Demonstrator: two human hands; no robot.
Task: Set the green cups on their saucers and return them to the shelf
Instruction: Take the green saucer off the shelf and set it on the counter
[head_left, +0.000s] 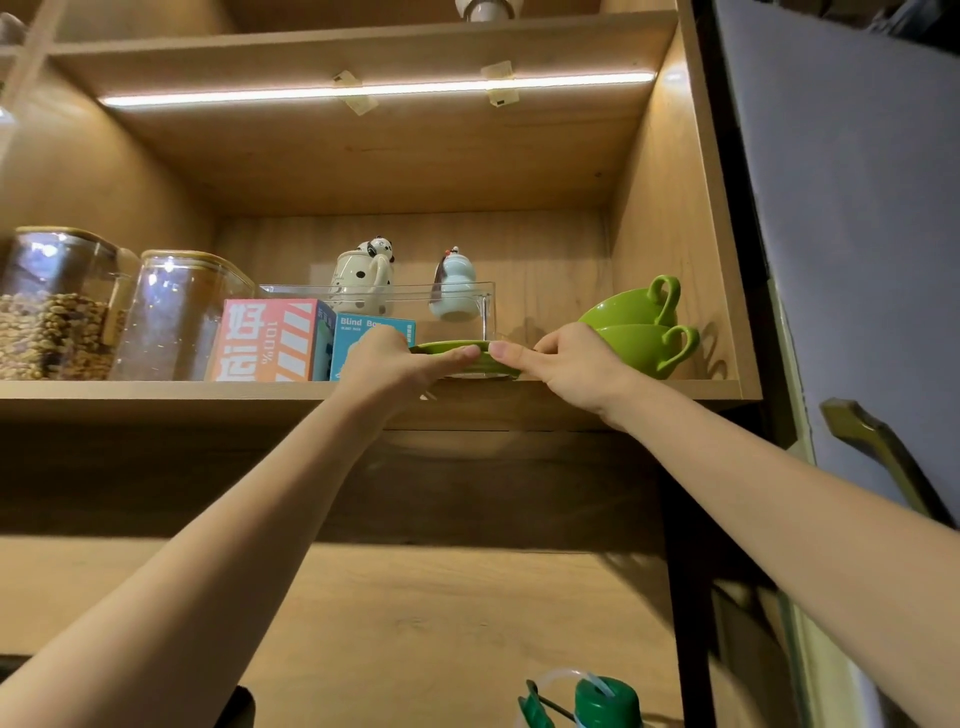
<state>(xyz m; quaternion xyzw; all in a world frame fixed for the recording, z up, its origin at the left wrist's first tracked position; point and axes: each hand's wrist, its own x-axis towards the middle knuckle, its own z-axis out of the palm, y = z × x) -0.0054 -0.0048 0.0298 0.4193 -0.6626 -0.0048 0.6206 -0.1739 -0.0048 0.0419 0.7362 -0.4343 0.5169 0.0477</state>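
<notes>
The green saucers (462, 358) lay at the shelf (156, 397) edge, beside the stacked cups (636, 327); the left hand (387, 364) and right hand (563, 364) pinched opposite rims; glazed, brittle, probably slippery; best held by the rims.

Light: we see a warm LED strip (374, 89) glowing under the upper shelf, bright there, dim below.
Glare: highlights on the left jars (62, 301).
Distortion: straight edges bow near the frame's borders.
Focus: slightly soft overall.
</notes>
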